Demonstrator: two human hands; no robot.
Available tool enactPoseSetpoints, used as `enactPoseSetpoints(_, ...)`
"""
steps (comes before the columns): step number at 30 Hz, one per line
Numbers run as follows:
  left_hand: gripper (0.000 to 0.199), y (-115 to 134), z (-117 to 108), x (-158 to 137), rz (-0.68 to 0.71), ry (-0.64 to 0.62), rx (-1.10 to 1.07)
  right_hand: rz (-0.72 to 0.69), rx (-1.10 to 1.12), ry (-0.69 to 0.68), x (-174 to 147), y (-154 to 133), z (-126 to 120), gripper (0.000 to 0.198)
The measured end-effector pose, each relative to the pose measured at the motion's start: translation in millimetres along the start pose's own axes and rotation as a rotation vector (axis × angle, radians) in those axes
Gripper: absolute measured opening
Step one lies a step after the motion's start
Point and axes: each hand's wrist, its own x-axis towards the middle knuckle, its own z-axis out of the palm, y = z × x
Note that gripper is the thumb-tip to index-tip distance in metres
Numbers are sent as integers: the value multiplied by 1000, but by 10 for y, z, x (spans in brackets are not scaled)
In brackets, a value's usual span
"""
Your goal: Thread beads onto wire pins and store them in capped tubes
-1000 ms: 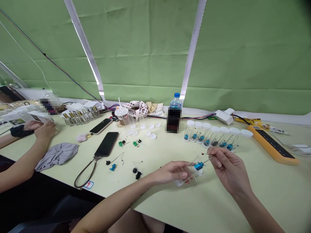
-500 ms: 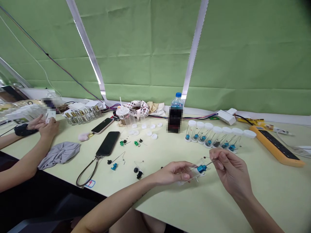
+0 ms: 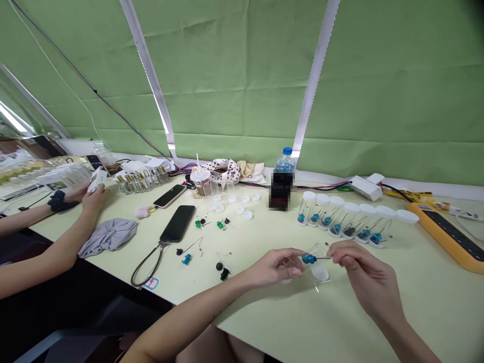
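My left hand (image 3: 278, 267) is closed around a clear plastic tube (image 3: 316, 249), partly hidden by the fingers. A small blue figure-like piece (image 3: 309, 259) on a thin metal rod (image 3: 323, 258) lies level at the tube; whether it is inside cannot be made out. My right hand (image 3: 365, 272) pinches the rod's far end between thumb and fingers. Beneath the hands, a round white cap (image 3: 320, 273) and a bent metal wire (image 3: 316, 288) lie on the table. To the upper right, a row of capped tubes (image 3: 336, 217) stands, most with blue pieces inside.
Black parts (image 3: 224, 274), a blue part (image 3: 186, 259) and green parts (image 3: 220, 225) lie left of my hands. Beyond are white caps (image 3: 247, 215), a bottle (image 3: 285, 161), phones (image 3: 177, 223) and a yellow power strip (image 3: 446, 237). A co-worker's hands (image 3: 93, 196) hold a white item.
The rod has swung from slanting up to nearly level, and my right hand is slightly lower. The white cap under the hands now shows. The whole view has shifted a little.
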Motion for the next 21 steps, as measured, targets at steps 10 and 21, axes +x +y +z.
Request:
enactPoseSetpoints(10,47,38,-36,-4,70,96,61,-168,-120,58,26,-38,52,18)
enactPoseSetpoints(21,50,3,-36,12,88,98,91,-115,-163,98,11,-62,64,19)
